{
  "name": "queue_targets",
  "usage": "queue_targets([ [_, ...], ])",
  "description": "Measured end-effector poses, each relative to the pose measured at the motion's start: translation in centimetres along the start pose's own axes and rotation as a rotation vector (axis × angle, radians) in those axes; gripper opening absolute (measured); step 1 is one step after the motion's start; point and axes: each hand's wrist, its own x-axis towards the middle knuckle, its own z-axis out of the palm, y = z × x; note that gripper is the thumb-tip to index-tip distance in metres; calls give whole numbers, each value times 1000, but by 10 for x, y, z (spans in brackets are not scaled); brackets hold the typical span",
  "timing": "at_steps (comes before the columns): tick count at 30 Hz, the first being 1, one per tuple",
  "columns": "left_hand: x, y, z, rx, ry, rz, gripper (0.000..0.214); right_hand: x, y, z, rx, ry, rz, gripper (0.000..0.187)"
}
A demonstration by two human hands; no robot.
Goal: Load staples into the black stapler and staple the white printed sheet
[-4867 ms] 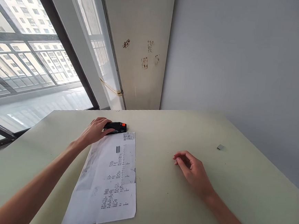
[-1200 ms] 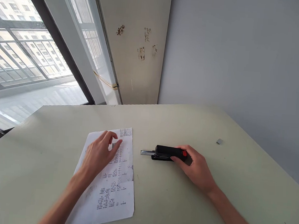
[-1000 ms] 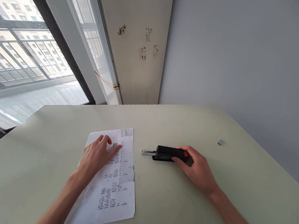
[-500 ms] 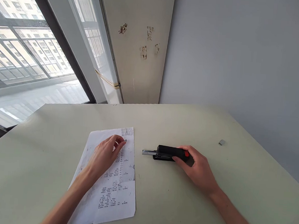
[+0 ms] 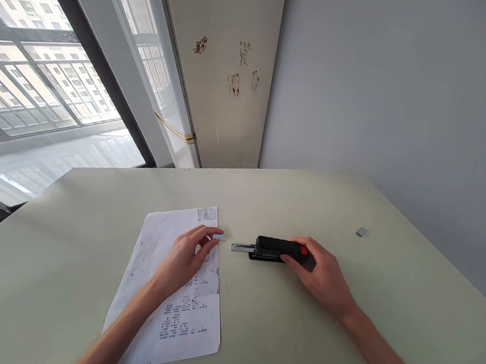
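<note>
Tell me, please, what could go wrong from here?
The small grey metallic strip, pinched at one end by the left hand, might slip or snap. The silver metal rail, protruding from the long black stapler toward that hand, could scratch it. The right hand holds the stapler only at its opposite end, so it might swing if bumped.

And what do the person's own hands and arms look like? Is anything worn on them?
Both the left hand and the right hand are bare: no gloves, and no ring, watch or bracelet visible. The forearms show no sleeves within the picture.
</note>
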Motion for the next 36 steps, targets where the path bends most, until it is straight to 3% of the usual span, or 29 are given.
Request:
queue_targets([
  [10,-5,5,19,-16,73,142,23,2,3,1,41,-55,-65,33],
  [22,-4,10,25,35,-38,192,27,-1,-2,1,51,-116,-65,27],
  [36,-5,11,29,68,-31,189,27,-1,-1,2,20,-103,-78,30],
])
